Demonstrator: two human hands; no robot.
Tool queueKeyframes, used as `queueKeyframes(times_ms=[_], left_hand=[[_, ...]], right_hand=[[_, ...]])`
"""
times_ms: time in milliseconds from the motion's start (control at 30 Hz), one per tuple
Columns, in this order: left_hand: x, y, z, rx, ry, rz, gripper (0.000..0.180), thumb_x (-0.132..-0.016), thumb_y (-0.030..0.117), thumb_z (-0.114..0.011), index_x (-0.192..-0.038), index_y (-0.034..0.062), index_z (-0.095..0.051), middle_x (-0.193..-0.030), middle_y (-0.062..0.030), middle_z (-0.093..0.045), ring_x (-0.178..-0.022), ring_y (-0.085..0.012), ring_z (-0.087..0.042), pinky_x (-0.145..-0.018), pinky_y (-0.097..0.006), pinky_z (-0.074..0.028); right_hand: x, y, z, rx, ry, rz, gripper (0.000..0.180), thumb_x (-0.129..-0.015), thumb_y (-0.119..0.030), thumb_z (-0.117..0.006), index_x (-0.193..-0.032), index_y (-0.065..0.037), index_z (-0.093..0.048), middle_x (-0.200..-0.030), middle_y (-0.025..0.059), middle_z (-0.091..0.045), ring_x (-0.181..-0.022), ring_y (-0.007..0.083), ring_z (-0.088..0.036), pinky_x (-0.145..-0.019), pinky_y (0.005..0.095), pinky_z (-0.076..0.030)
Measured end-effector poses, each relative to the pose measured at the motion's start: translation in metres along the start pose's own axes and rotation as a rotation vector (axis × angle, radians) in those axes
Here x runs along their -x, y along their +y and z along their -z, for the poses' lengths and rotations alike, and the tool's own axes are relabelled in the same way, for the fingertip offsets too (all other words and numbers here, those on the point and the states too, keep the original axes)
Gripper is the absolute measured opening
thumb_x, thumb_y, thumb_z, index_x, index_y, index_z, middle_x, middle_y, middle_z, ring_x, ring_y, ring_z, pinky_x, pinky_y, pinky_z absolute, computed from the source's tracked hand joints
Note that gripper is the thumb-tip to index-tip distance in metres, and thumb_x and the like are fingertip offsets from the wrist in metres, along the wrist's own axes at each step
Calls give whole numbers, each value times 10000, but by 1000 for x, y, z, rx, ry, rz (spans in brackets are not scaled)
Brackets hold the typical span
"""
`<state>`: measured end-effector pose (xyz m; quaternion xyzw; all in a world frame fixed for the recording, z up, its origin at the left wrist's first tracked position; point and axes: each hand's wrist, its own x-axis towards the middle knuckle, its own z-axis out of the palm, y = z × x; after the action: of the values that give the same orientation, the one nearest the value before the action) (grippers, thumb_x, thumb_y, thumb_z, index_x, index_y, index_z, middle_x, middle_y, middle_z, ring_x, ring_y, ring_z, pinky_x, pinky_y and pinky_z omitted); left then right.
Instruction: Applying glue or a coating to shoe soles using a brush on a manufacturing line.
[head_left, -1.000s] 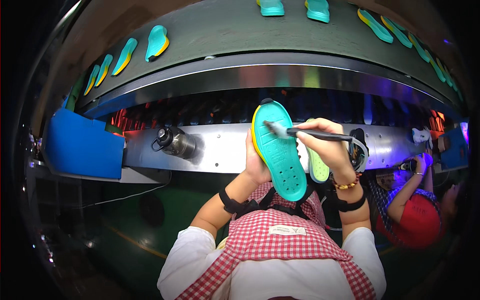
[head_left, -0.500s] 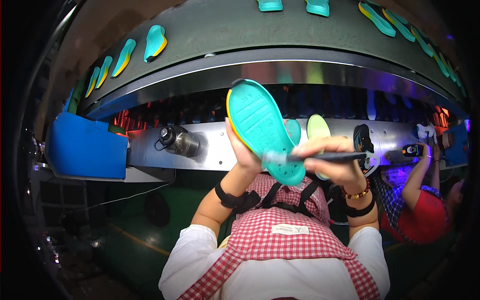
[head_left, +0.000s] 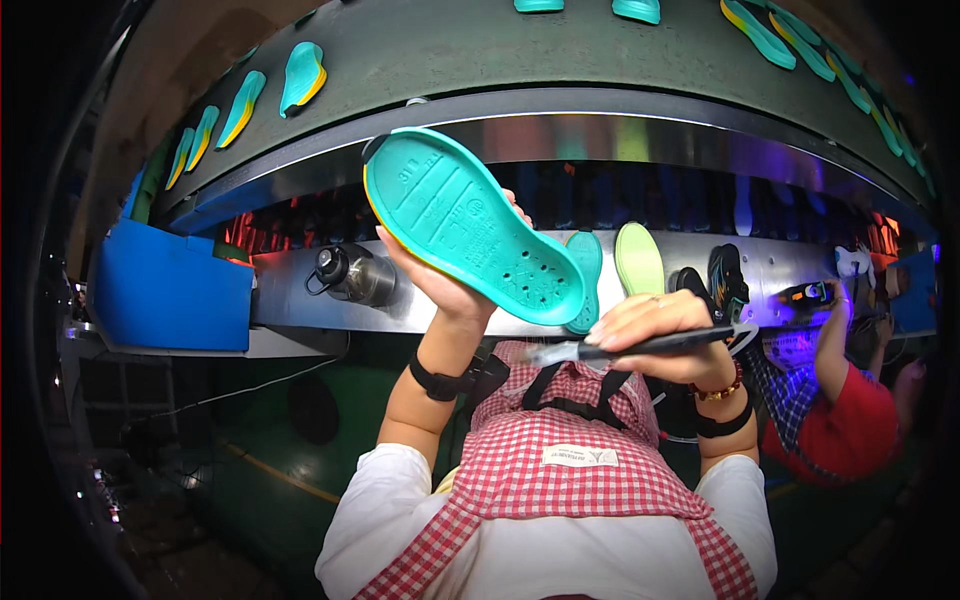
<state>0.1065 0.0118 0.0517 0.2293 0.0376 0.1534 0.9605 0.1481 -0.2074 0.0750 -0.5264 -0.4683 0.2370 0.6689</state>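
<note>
My left hand (head_left: 447, 288) is closed around the edges of a turquoise shoe sole (head_left: 455, 215), holding it tilted over the metal bench. Yellow trim runs along the sole's left side, a black patch marks its upper end, and small holes dot its lower end. In my right hand (head_left: 665, 325) is a brush (head_left: 705, 341) with a black handle, its pale bristles pointing left. The bristles are just below the sole's lower end, apart from it. Behind the held sole, another turquoise sole (head_left: 590, 262) lies on the bench, partly hidden. Beside it lies a pale green sole (head_left: 639, 262).
A dark conveyor belt (head_left: 440, 60) carrying several turquoise soles runs beyond the metal bench (head_left: 420, 315). On the bench stand a water bottle (head_left: 357, 276) and black shoes (head_left: 728, 282). A blue box (head_left: 170, 290) is at left. A co-worker (head_left: 835, 425) handles a dark shoe at right.
The held sole has swung up and to the left, turning more slanted. My brush has come off its surface and moved slightly down. Soles on the belt have shifted slightly.
</note>
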Motion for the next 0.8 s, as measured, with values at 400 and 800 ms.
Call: queueKeyframes(times_ms=[400, 800], left_hand=[[6, -2, -23, -41, 124, 74, 900, -760, 721, -284, -1291, -4, -293, -1179, -221, -461, -998, -353, -520, -855, -446, -438], [13, -7, 3, -223, -205, 473, 569, -814, 397, -483, -1200, -16, -421, -1073, -172, -552, -943, -253, -573, -821, -375, -468]], right_hand=[[3, 13, -10, -486, 413, -293, 190, -734, 52, -596, -923, 38, -595, -1002, 181, -597, -936, 225, -584, -862, 326, -444], [-7, -8, 4, 152, 66, -151, 208, -699, 33, -658, -904, 14, -631, -918, 149, -639, -888, 243, -623, -775, 302, -495]])
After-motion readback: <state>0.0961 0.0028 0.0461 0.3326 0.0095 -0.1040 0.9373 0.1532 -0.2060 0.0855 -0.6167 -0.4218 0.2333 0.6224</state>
